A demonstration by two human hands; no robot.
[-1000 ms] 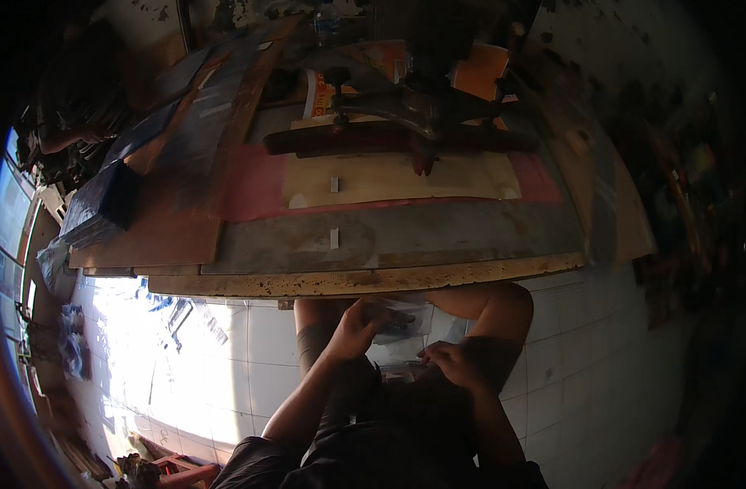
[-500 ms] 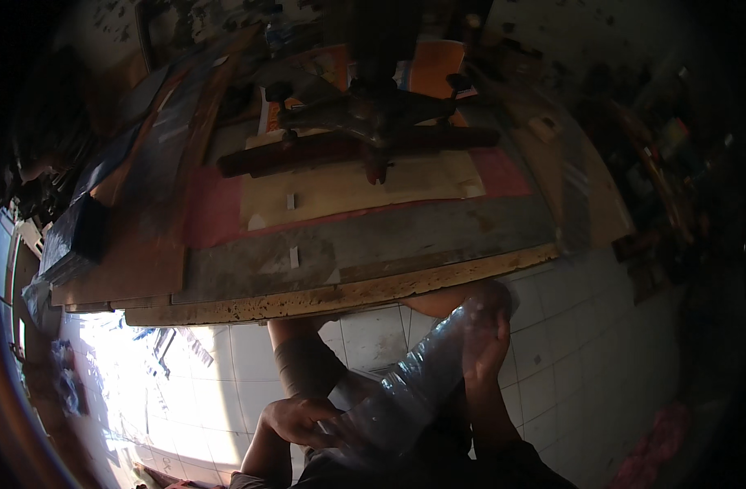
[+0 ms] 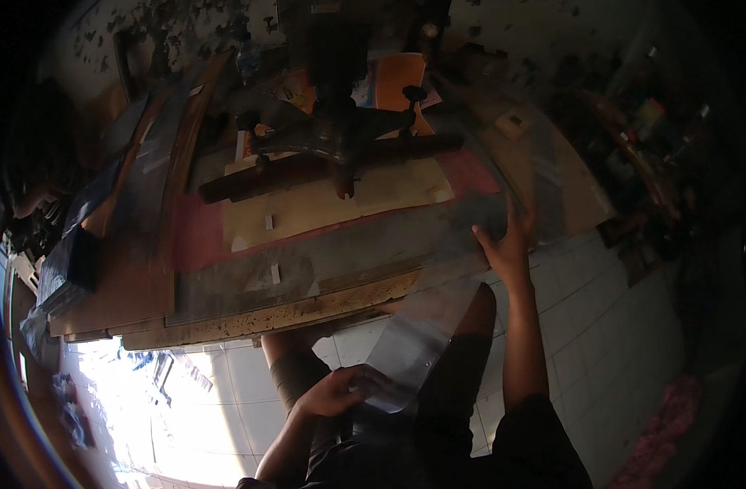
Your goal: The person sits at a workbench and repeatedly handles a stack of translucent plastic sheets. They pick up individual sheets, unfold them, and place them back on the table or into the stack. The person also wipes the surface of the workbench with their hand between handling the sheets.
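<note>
A clear plastic sheet (image 3: 426,334) with a rounded near corner slants over my lap and up toward the table's front edge. Its near end is pinched in my left hand (image 3: 340,391), with the fingers closed on the edge. My right hand (image 3: 510,248) is raised at the sheet's far end, beside the table's right front corner. Its thumb stands apart from the stretched fingers. The sheet's far part is so see-through and blurred that its contact with the right hand is unclear.
A worn table (image 3: 348,297) stands ahead, bearing a yellowish sheet (image 3: 332,204) on a reddish one (image 3: 198,232). Over them is a dark metal press-like frame with a bar (image 3: 267,178). Stacked dark packs (image 3: 67,273) lie at left. Pinkish material (image 3: 662,432) is on the tiled floor.
My right hand has moved up and away from my lap to the table's edge, its thumb and fingers spreading. The crumpled plastic now lies flatter and straighter. The view has shifted a little.
</note>
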